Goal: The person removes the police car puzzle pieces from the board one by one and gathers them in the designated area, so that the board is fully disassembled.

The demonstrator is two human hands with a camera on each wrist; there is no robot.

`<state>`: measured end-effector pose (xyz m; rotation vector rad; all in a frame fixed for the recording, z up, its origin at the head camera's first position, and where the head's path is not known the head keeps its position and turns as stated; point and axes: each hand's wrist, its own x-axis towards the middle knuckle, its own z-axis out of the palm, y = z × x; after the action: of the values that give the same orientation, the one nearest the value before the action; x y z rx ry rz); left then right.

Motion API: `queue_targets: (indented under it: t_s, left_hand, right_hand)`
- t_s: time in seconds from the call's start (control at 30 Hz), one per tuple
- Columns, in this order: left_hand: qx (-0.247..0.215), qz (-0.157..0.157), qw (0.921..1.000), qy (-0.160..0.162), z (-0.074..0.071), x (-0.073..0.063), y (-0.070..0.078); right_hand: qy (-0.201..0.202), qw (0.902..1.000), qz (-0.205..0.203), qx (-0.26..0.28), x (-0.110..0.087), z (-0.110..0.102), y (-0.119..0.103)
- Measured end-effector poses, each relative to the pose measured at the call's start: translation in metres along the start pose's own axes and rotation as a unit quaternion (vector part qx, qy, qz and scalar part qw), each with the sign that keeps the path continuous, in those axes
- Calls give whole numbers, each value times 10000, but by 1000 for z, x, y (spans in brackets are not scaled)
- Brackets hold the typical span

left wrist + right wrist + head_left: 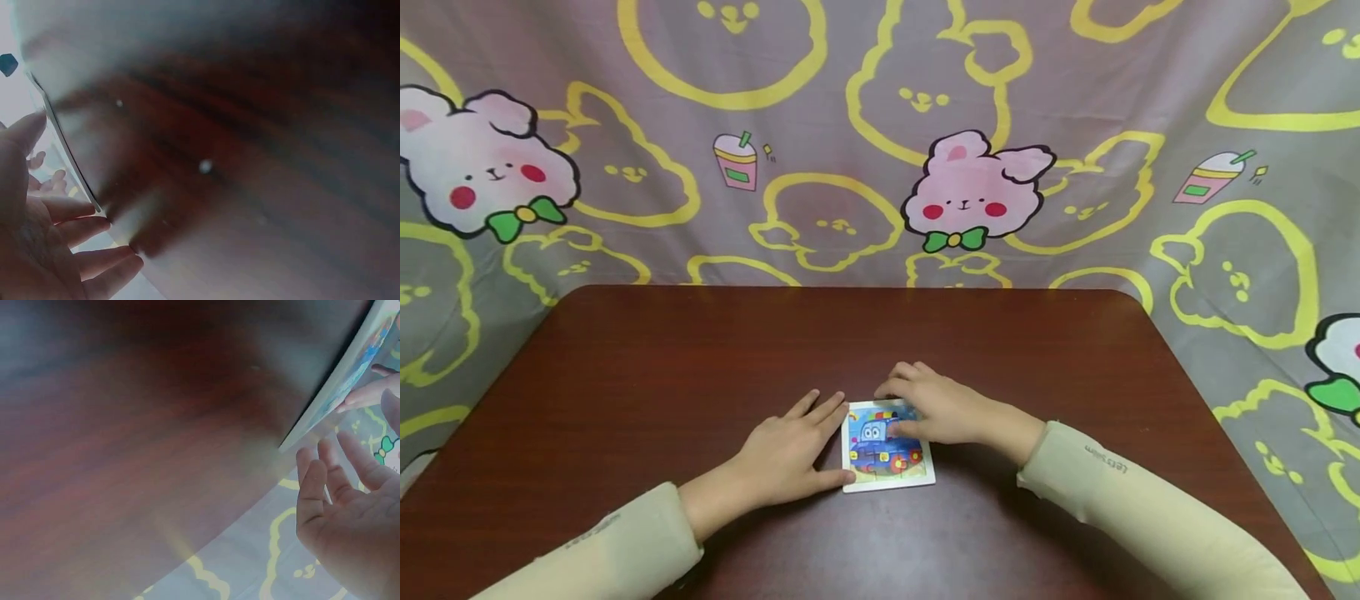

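A small square jigsaw puzzle with a white border and a blue cartoon vehicle lies flat on the table. Along its left side rests my left hand, fingers stretched forward and spread. That thumb's tip meets the near left corner, while the fingertips lie by the far left corner. Over the far right part of the puzzle is my right hand, its thumb above the picture. The right fingers bend loosely past the far edge, and they stand apart from the thumb in the right wrist view. My right palm hides the puzzle's far right corner.
The dark red-brown table has rounded far corners. Behind it and at both sides hangs a grey curtain with yellow outlines and cartoon rabbits. Pale sleeves cover both forearms.
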<state>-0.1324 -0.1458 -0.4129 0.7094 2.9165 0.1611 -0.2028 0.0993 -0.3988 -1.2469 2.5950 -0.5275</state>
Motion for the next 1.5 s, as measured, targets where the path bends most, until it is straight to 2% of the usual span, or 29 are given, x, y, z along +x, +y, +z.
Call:
queue_targets:
  t_s: [0.17,0.37,0.67,0.87,1.13,1.5]
  left_hand:
    - [62,-9,10000,-38,-1,2,2]
    - [-28,35,10000,-12,-2,1,3]
    - [11,45,10000,17,-3,1,2]
    - [-109,-40,9999,-89,-6,-2,2]
    - [-121,-65,9999,-29,-5,-2,2]
    - [-72,-23,10000,-24,-7,2,2]
  right_hand:
    - [-385,9990,29,222,15,-1,-6]
    - [-651,9972,101,351,25,2,-11]
    - [-632,9976,179,207,30,3,-21]
    - [-690,9962,429,318,33,4,-28]
    - [-855,9926,697,499,39,8,-28]
    - [-920,9913,804,482,40,5,-28]
